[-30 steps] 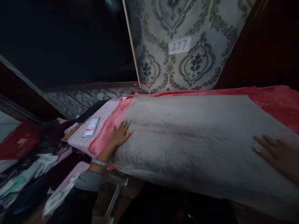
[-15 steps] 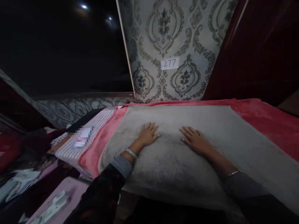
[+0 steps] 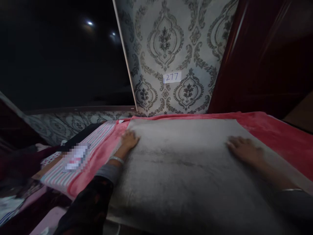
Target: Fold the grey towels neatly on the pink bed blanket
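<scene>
A grey cloth with a soft, short-napped look point(image 3: 176, 156) is spread flat, with faint dark creases across its middle. My left hand point(image 3: 129, 140) lies palm down at the cloth's left edge, fingers somewhat blurred but stretched out. On the right part of the cloth, my right hand point(image 3: 245, 150) rests palm down, fingers extended and smeared by motion. Neither hand grips anything. Beneath the grey cloth is a pink-red blanket point(image 3: 274, 137), showing along the back and both sides.
Left of the blanket lies striped fabric point(image 3: 102, 130) with a pixelated item point(image 3: 76, 158) on it. A large dark screen point(image 3: 66, 58) and patterned wallpaper bearing a paper marked 277 point(image 3: 172, 77) stand behind. Dark red panelling point(image 3: 259, 65) rises at the right.
My hands have moved apart across the grey cloth, the left toward its left edge, the right toward its right side. The view has tilted up slightly.
</scene>
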A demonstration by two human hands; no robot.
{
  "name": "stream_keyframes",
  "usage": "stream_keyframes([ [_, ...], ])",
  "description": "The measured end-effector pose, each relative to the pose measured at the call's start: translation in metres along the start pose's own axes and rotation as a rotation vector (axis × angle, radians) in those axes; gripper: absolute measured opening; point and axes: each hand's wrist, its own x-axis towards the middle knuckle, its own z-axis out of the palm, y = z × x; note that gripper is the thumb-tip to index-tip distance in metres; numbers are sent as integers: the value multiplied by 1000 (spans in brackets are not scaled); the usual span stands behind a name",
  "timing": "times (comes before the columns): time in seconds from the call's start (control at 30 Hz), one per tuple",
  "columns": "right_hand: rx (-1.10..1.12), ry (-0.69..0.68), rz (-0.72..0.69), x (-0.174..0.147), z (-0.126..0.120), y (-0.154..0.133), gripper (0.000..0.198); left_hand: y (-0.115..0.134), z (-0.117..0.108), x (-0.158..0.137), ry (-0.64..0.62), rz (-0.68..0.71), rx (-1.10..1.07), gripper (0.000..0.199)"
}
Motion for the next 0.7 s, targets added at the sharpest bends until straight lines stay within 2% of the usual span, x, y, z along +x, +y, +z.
stream_keyframes([
  [0.07, 36, -98, -146, 8, 2, -59, 67, 40, 5, 7, -55, 296, -48, 69],
  [0.1, 49, -147, -247, 12, 5, -86, 65, 59, 9, 10, -84, 385, -57, 66],
  [0.17, 54, -210, -452, 20, 15, -125, 62, 87, 17, 21, -110, 496, -71, 64],
  [0.23, 47, -210, -527, 32, 25, -134, 62, 95, 24, 36, -107, 507, -75, 64],
  [0.27, 40, -197, -508, 41, 30, -128, 63, 91, 27, 46, -100, 483, -75, 65],
  [0.33, 23, -169, -402, 62, 38, -98, 66, 72, 29, 69, -86, 393, -66, 66],
  [0.47, 36, -71, -180, 106, 50, -9, 75, 21, 28, 111, -32, 214, -41, 64],
  [0.53, 66, -25, -91, 121, 56, 30, 77, 3, 29, 127, 10, 138, -31, 64],
  [0.63, 96, 6, -21, 134, 62, 71, 78, -10, 30, 144, 55, 21, -24, 65],
  [0.7, 98, 13, 26, 136, 63, 84, 79, -13, 29, 149, 73, -46, -25, 66],
])
